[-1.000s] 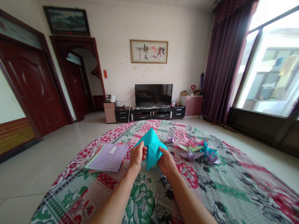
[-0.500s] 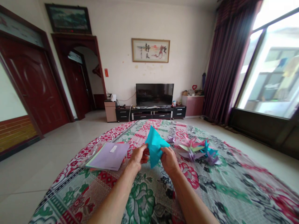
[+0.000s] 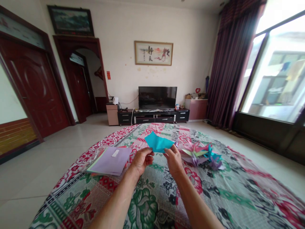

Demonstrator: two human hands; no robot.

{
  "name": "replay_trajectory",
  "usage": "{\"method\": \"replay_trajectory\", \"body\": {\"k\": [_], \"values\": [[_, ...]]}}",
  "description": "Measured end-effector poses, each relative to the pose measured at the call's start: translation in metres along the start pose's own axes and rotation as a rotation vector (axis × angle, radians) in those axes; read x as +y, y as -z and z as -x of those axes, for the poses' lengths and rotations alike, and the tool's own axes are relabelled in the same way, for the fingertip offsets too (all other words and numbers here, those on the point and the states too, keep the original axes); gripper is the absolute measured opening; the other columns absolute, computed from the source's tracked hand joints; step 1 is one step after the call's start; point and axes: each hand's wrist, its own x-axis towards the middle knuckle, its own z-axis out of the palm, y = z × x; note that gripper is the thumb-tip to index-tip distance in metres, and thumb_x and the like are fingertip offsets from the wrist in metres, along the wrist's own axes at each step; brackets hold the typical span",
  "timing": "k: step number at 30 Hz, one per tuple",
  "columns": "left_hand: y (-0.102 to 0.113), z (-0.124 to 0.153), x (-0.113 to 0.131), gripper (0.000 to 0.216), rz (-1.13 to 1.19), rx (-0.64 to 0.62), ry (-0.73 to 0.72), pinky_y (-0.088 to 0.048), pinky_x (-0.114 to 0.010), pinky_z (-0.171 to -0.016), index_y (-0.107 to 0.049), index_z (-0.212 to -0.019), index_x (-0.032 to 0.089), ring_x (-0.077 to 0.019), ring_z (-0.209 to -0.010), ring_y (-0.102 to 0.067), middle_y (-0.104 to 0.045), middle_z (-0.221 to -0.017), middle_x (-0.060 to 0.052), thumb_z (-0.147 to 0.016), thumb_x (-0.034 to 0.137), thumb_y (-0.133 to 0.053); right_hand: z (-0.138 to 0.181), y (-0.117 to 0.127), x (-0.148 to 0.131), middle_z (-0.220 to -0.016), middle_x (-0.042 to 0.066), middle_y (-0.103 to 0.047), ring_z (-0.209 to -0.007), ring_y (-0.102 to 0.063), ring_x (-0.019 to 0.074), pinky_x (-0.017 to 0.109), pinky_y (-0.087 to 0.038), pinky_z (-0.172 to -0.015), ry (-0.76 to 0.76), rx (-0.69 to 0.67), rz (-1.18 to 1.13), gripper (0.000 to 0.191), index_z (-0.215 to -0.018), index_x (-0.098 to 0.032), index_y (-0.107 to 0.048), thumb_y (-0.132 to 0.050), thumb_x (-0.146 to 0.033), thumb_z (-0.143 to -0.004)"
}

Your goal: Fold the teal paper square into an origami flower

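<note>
I hold a folded teal paper piece (image 3: 157,142) above the round table, between both hands. My left hand (image 3: 141,159) pinches its near left edge with thumb and fingers curled. My right hand (image 3: 173,157) grips its near right edge, fingers closed. The paper now lies nearly flat, its far point aimed away from me. A stack of lilac and coloured paper sheets (image 3: 110,160) rests on the table to the left of my left hand. A cluster of finished folded paper figures (image 3: 201,152) in pink, purple, green and teal sits right of my right hand.
The table wears a floral cloth (image 3: 147,200) in red, green and grey. Beyond it are a tiled floor, a TV (image 3: 157,97) on a low black cabinet, dark red doors at left and a big window with purple curtains at right.
The teal paper stood upright with a point hanging down; now it has been turned and flattened nearly level between my hands. Both hands rose slightly and kept their grip.
</note>
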Motion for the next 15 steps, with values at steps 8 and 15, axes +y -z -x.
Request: {"method": "replay_trajectory", "body": {"k": [8,15], "values": [[0.002,-0.005,-0.005,0.019,0.052,0.184,-0.109,-0.045,-0.019,-0.042,-0.06,-0.069,0.013,-0.0107,-0.045,-0.059,-0.066,-0.057,-0.002,-0.061,0.026,-0.072,0.014,-0.01,0.019,-0.082,0.002,-0.062,-0.09,-0.058,0.0222,0.031,-0.047,-0.067,-0.315,0.009,-0.027,0.029,-0.077,-0.021,-0.058,-0.073,-0.035,-0.058],[0.002,-0.008,-0.012,0.017,0.095,0.242,-0.133,-0.048,-0.021,-0.047,-0.06,-0.072,0.013,-0.0132,-0.049,-0.062,-0.066,-0.057,-0.003,-0.061,0.023,-0.069,0.016,-0.015,0.019,-0.091,0.005,-0.065,-0.087,-0.061,0.0208,0.029,-0.049,-0.064,-0.478,0.056,-0.128,0.04,-0.079,-0.02,-0.059,-0.081,-0.037,-0.05]]}}
